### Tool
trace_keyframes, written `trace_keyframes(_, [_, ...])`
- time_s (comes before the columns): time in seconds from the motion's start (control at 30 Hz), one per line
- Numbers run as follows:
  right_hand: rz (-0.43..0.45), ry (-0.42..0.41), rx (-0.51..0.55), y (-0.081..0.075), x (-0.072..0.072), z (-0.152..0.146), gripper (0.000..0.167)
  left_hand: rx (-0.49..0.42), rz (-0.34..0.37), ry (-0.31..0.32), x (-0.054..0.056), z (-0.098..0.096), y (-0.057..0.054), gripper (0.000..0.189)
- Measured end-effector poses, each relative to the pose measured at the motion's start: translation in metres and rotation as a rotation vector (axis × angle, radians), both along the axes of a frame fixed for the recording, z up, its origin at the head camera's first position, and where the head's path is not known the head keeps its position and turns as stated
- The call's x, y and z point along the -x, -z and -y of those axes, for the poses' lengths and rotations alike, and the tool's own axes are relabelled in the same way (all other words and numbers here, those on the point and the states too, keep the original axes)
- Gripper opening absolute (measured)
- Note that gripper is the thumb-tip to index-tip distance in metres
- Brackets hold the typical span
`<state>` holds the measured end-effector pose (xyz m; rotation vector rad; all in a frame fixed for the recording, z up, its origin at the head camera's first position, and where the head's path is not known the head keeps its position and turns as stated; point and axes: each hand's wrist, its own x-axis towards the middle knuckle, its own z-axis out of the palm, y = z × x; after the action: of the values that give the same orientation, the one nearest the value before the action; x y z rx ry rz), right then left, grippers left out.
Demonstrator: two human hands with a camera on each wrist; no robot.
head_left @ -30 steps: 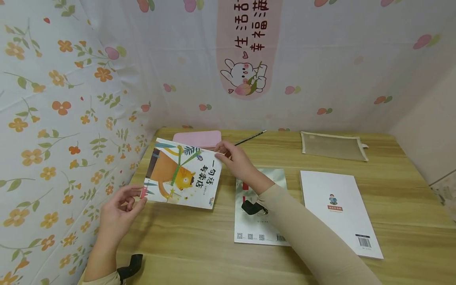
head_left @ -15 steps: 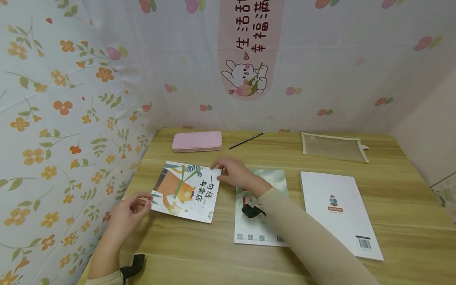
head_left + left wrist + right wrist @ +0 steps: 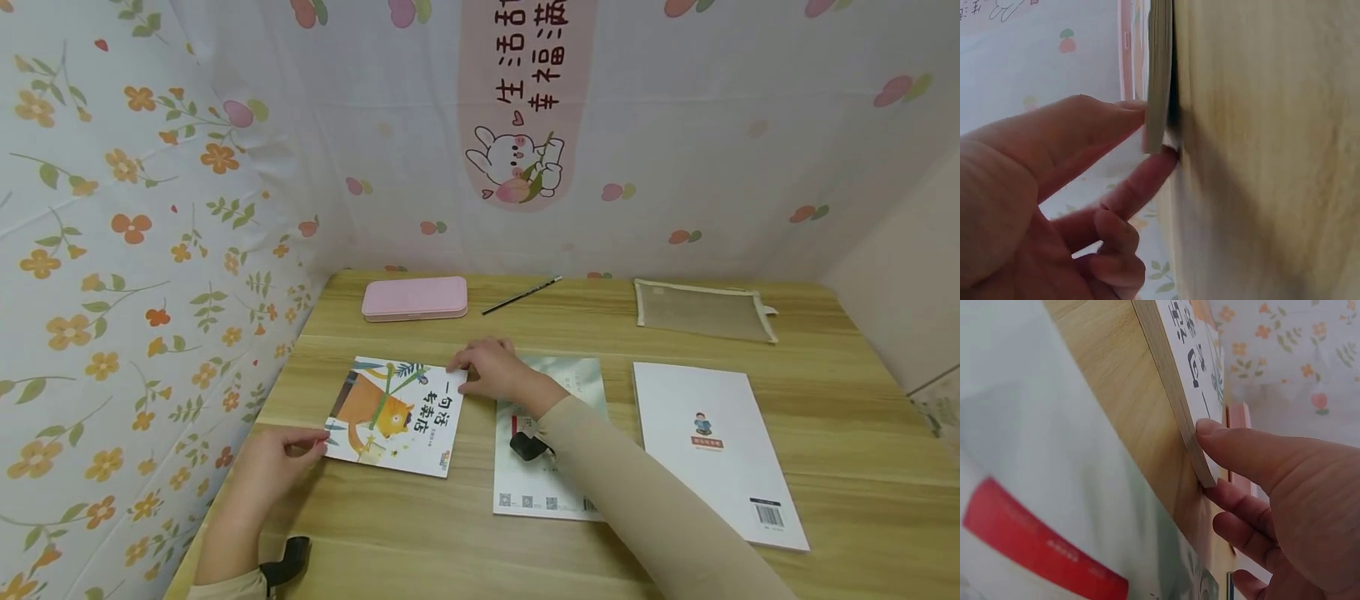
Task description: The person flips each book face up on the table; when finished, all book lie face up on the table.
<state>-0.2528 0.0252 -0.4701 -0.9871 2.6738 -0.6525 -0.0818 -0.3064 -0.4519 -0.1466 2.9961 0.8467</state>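
Observation:
A small picture book [image 3: 405, 417] with an orange cat on its white cover lies at the left of the wooden table, its title turned sideways. My left hand [image 3: 273, 467] pinches its lower left corner. In the left wrist view the thumb is on the cover and a finger [image 3: 1147, 181] reaches under the page block [image 3: 1159, 75], whose edge sits just off the wood. At the upper right corner my right hand [image 3: 495, 371] holds the book, thumb [image 3: 1235, 440] on the cover and fingertips at the corner's edge.
Under the right forearm lies a pale green book [image 3: 525, 492]; a white book [image 3: 720, 450] is right of it. Along the back are a pink pencil case [image 3: 415, 297], a dark pencil [image 3: 521, 295] and a mesh pouch [image 3: 701, 310]. A floral cloth [image 3: 135, 292] borders the left.
Both hands have lowered the picture book from a raised, tilted position down to the table and toward me. The pink pencil case, partly covered before, now shows whole.

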Motion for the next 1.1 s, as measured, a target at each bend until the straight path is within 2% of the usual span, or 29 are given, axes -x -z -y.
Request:
trace_keyframes(0.23, [-0.033,0.012,-0.006,0.000,-0.007,-0.002,0.031,0.006,0.037,0.045,0.005,0.000,0.003,0.017])
trace_keyframes(0.37, [-0.055,0.037,-0.010,-0.002,-0.014,-0.002,0.031,0.015,0.102,0.093,0.016,0.000,-0.008,0.019])
trace_keyframes(0.47, [-0.055,0.049,-0.012,-0.008,-0.025,-0.001,0.033,0.021,0.153,0.142,0.035,-0.001,-0.020,0.025])
trace_keyframes(0.57, [-0.058,0.033,-0.017,-0.013,-0.041,0.001,0.035,0.026,0.146,0.172,0.058,0.000,-0.026,0.032])
trace_keyframes(0.7, [-0.076,0.002,-0.043,-0.014,-0.063,0.002,0.035,0.051,0.071,0.215,0.089,0.003,-0.026,0.030])
trace_keyframes(0.8, [-0.089,-0.015,-0.071,-0.013,-0.078,0.004,0.037,0.044,0.054,0.240,0.109,0.004,-0.022,0.029])
trace_keyframes(0.97, [-0.098,-0.041,-0.119,-0.011,-0.100,0.007,0.037,0.045,0.049,0.284,0.130,0.003,-0.015,0.029])
trace_keyframes(1.1, [-0.122,-0.037,-0.147,-0.009,-0.113,0.009,0.040,0.061,0.043,0.333,0.140,0.005,-0.010,0.029])
